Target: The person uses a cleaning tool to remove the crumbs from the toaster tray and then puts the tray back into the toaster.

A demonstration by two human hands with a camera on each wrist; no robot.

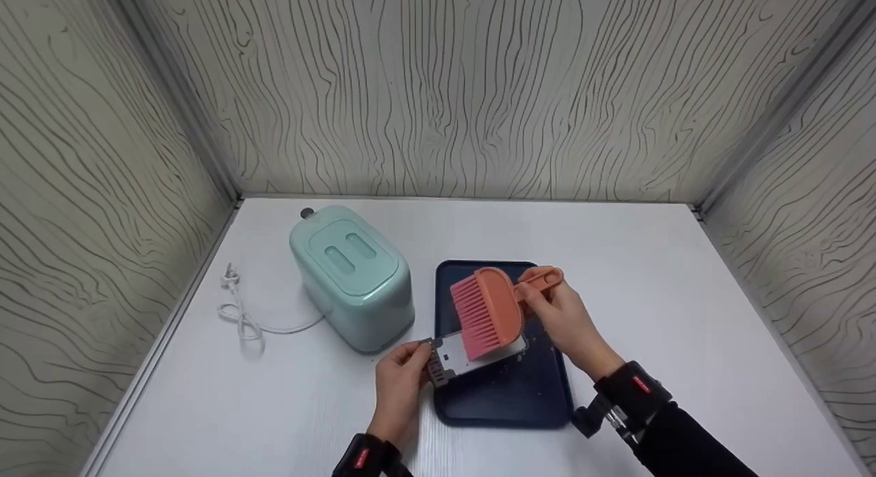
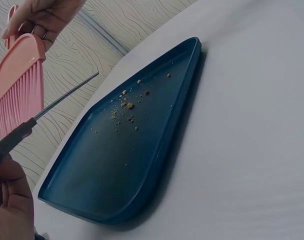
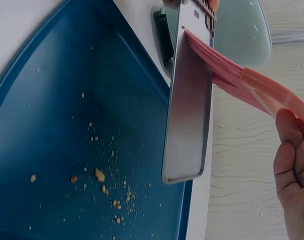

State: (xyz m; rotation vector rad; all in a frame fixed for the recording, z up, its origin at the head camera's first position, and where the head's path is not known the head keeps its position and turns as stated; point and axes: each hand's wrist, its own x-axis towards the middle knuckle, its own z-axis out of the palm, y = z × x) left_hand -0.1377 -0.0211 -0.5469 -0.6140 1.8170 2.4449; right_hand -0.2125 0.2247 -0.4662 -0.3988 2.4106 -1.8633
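My left hand [image 1: 398, 393] pinches the dark slotted end of a flat metal crumb tray [image 1: 453, 352], holding it tilted above a dark blue tray [image 1: 503, 403]. By its handle, my right hand [image 1: 569, 326] grips an orange brush [image 1: 503, 304] with pink bristles. The right wrist view shows those bristles [image 3: 217, 57] touching the metal surface of the crumb tray [image 3: 188, 120] near its slotted end. Yellowish crumbs [image 3: 99, 175] lie scattered on the blue tray underneath. Edge-on in the left wrist view, the crumb tray [image 2: 67, 95] shows as a thin dark line.
A mint-green toaster [image 1: 356, 285] with a lidded top stands left of the blue tray. Its white cord [image 1: 239, 317] and plug [image 1: 230, 277] lie on the white table [image 1: 636, 258]. Patterned panels [image 1: 438, 87] enclose the table at the back and both sides.
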